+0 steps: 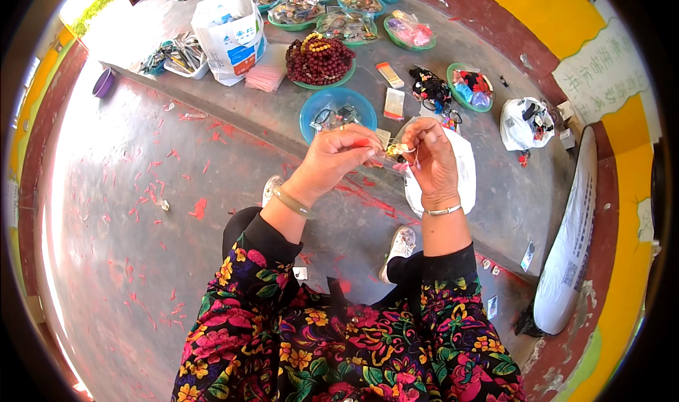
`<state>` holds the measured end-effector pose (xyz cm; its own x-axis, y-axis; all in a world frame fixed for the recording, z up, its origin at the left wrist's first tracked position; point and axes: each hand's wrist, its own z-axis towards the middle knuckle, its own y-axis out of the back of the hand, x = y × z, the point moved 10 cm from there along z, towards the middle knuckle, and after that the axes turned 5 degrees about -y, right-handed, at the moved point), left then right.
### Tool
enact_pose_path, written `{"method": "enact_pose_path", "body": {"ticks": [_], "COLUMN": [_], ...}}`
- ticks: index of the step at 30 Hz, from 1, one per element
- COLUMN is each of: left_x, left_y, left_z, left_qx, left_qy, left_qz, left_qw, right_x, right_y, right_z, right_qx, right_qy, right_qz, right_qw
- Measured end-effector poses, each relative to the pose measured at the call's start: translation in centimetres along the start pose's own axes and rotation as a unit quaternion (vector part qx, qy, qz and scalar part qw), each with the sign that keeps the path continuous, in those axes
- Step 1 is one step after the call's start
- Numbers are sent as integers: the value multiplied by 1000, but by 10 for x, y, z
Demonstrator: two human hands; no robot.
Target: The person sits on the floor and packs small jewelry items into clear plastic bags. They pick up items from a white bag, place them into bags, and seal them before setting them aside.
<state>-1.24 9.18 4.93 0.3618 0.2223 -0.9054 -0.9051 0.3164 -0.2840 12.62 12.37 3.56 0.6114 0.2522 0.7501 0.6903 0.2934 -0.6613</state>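
Note:
In front of me both hands meet over the raised ledge. My left hand [334, 160] is closed in a pinch at the left side of a small yellow-and-white trinket [397, 149]. Fingertips of my right hand [434, 160] are pinched together at its other side, and a thin pale cord [416, 160] hangs by them. The trinket's exact kind is too small to make out. Just beyond my left hand stands a blue basin [305, 115] with dark cords and clear packets inside. Beneath my right hand lies a white plastic bag [463, 179].
Dark red bead strings [318, 61] fill a bowl farther back, near several green baskets [411, 42] of packets. A white bucket-shaped bag [230, 37] stands at the left. White bag of dark items [527, 124] sits right. Red scraps [199, 207] litter the floor.

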Motion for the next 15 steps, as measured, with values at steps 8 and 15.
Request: {"method": "enact_pose_path", "body": {"ticks": [8, 15], "left_x": [-7, -1], "left_y": [-9, -5], "left_z": [0, 2], "left_qx": [50, 23], "left_qy": [-90, -83], "left_qz": [171, 166], "left_qw": [980, 982], "right_x": [4, -16], "right_y": [-17, 24], "right_z": [-7, -6], "right_qx": [-14, -121], "right_qy": [6, -52], "right_qz": [-386, -159], "right_qw": [922, 979]}}
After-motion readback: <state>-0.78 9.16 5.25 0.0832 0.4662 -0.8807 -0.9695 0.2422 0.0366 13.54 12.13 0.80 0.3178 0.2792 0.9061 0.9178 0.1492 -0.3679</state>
